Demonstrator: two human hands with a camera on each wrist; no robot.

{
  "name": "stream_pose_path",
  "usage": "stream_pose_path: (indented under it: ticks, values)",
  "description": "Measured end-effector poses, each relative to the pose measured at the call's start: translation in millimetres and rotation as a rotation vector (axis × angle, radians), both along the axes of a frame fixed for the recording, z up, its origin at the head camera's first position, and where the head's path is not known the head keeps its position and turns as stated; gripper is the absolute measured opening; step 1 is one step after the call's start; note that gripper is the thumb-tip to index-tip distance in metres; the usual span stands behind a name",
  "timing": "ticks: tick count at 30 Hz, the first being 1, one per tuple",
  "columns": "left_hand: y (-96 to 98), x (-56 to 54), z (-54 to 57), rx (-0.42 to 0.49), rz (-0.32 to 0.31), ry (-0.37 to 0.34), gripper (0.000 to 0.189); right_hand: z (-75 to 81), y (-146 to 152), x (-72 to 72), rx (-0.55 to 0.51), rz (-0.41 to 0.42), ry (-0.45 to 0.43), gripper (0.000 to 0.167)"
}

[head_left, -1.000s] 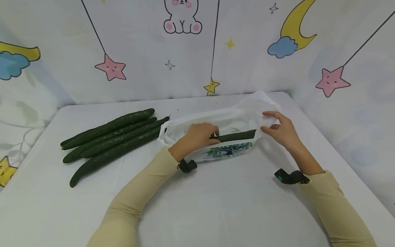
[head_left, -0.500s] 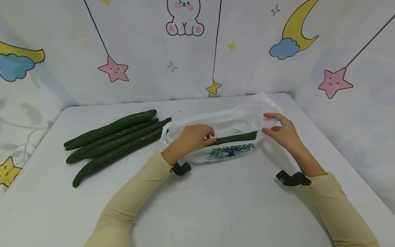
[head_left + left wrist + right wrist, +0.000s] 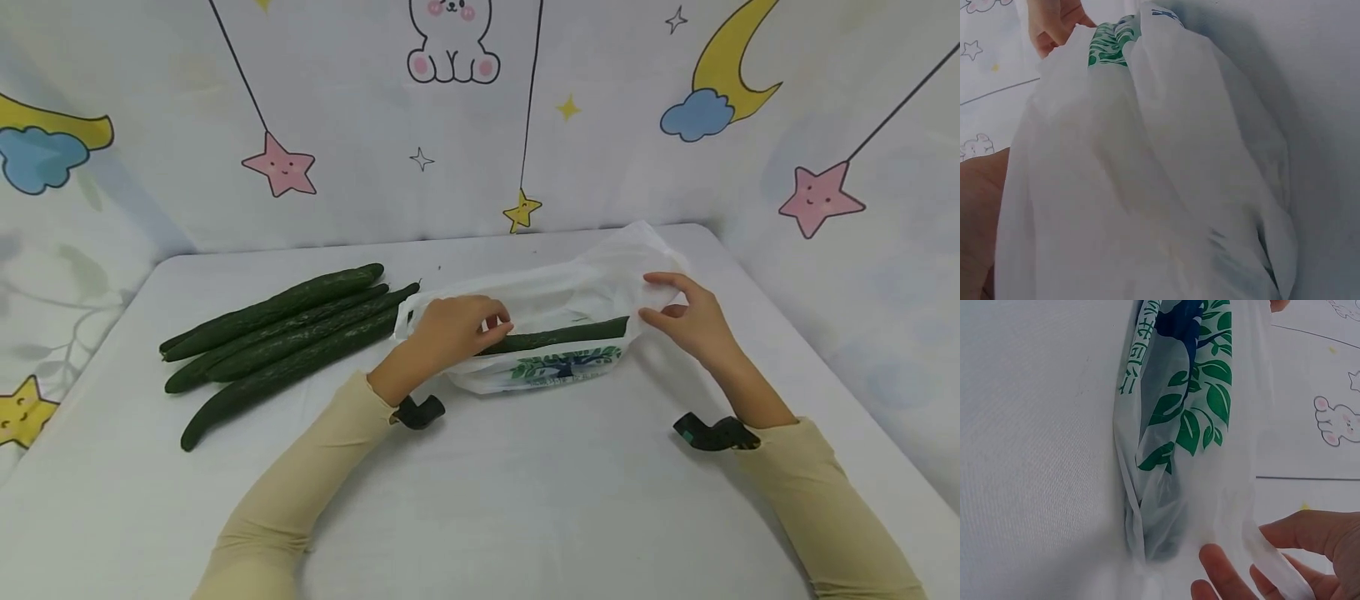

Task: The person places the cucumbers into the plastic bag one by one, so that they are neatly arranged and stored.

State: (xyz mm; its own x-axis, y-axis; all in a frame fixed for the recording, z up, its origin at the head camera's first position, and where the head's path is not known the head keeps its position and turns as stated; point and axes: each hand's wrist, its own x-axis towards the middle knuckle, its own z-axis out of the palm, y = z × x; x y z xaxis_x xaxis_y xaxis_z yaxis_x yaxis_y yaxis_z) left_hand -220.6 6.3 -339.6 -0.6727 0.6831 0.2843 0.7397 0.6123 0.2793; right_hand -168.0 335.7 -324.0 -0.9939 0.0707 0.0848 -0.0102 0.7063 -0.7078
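A white plastic bag (image 3: 480,384) printed with a green and blue tree lies on its side, its mouth facing up. Inside it a long dark green cucumber (image 3: 570,335) shows through the opening. My right hand (image 3: 686,317) pinches the bag's edge at the right end; in the right wrist view a strip of the plastic (image 3: 1282,569) runs between the thumb and fingers. Over the left end of the bagged cucumber is my left hand (image 3: 453,332), fingers loosely bent, with a gap between thumb and forefinger. The bag hides those fingers in the left wrist view.
Several cucumbers (image 3: 300,350) lie side by side on the white table (image 3: 525,483), left of the bag, their right tips close to its handle. Behind the table hangs a white cloth (image 3: 360,100) printed with stars, moons and a bear.
My left hand has slid leftward along the bagged cucumber, baring more of it, while the cucumber stays put. The right hand keeps its hold on the bag's edge.
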Motion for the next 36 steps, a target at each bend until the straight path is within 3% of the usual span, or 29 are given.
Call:
stream_pose_path:
  ticks: [6,13,18,22,36]
  values:
    - [-14.8,3.1,4.8,0.106,-0.016,0.141,0.016,-1.1,-1,0.3,0.008,-0.008,0.004,0.055]
    - [-32.8,0.8,7.5,0.153,-0.002,0.205,0.015,-0.3,0,-0.5,0.009,-0.006,0.003,0.055]
    - [-47.1,-3.1,14.1,0.233,0.022,0.261,0.012,-1.0,0,-0.9,0.013,-0.01,-0.002,0.055]
    - [-57.6,-5.2,19.1,0.256,0.043,0.264,0.011,-3.5,1,-1.3,0.012,-0.007,-0.007,0.055]
    - [-93.8,-6.7,19.5,0.229,0.189,0.192,0.017,-3.6,0,0.3,0.019,-0.001,0.005,0.053]
